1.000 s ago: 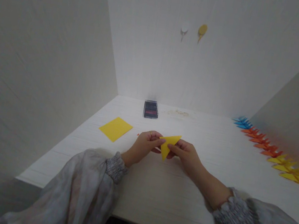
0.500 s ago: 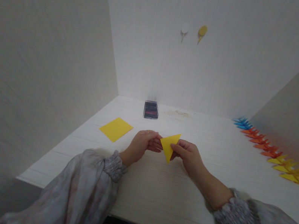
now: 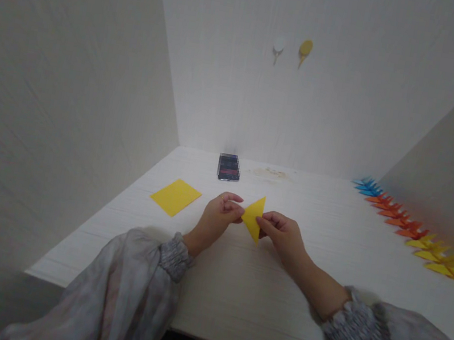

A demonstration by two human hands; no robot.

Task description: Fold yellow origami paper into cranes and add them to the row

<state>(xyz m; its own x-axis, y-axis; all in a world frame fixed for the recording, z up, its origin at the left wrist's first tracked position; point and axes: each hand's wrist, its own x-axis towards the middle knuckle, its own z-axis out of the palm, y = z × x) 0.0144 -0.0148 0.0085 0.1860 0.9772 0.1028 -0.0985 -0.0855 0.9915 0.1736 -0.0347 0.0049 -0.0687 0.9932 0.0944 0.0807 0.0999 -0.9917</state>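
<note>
The left hand (image 3: 219,215) and the right hand (image 3: 283,234) are meeting over the middle of the table (image 3: 232,293), and both are pinching a yellow paper triangle (image 3: 253,218) between thumb and fingertips. The left hand is closing on the triangle's left corner. The right hand is gripping its right edge, with the fingers curled almost fully in. The triangle is hanging just above the tabletop, 1 point up and 1 point down, between the 2 hands.

The work in hand looks like creasing folded paper. Doing it well probably means the following:
- Keeping both pinches light but firm, so the layers are not sliding apart.
- Lining up the edges before pressing.
- Running a fingertip along the fold while the other hand is steadying the corner.
- Lowering the piece onto the table, which would likely give a sharper crease than working in the air.

A flat yellow square sheet (image 3: 175,196) is lying near the left hand. A dark device (image 3: 228,167) is sitting further back. A row of folded pieces (image 3: 401,219) in blue, orange and yellow is running along the right side, well apart from the hands. 2 hooks (image 3: 291,48) are sticking to the back wall.
</note>
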